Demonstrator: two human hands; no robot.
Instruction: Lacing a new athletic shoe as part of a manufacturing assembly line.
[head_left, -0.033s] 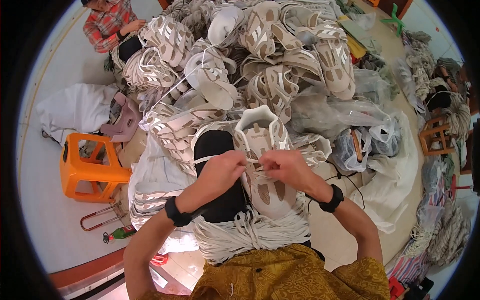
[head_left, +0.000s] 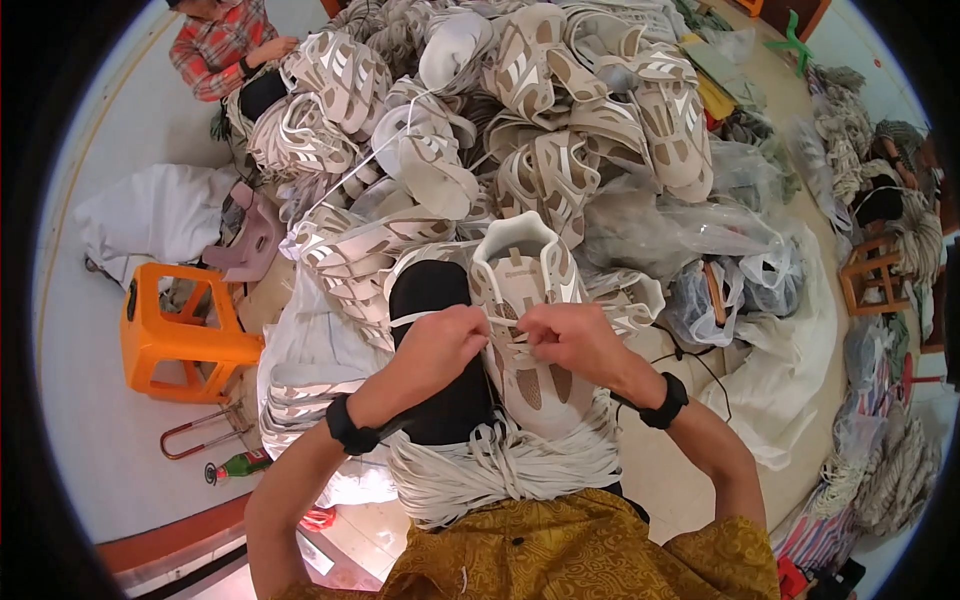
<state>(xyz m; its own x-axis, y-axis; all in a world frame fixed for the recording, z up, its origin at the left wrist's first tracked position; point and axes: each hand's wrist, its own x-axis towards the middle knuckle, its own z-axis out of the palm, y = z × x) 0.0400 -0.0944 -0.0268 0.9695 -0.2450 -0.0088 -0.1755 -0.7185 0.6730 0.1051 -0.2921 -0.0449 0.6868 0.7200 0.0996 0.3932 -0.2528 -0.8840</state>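
A beige and white sneaker upper (head_left: 545, 395) stands in front of me, its tongue and collar pointing away. My left hand (head_left: 445, 345) has its fingers pinched on a white shoelace (head_left: 408, 320), whose loose part shows to the left of the hand. Across the upper's lacing area a short stretch of lace runs toward my right hand (head_left: 575, 338). That hand is closed at the right row of eyelets, its fingertips on the lace. Under my left hand lies a black padded piece (head_left: 440, 285), beside the upper. A thick bundle of white laces (head_left: 500, 470) rests against my lap.
A big heap of similar shoe uppers (head_left: 540, 180) rises beyond my hands. At left are an orange stool (head_left: 180, 340), a pink chair (head_left: 255, 240) and a green bottle (head_left: 243, 464). Clear plastic bags (head_left: 690, 230) lie at right. A person in a plaid shirt (head_left: 225, 45) sits far left.
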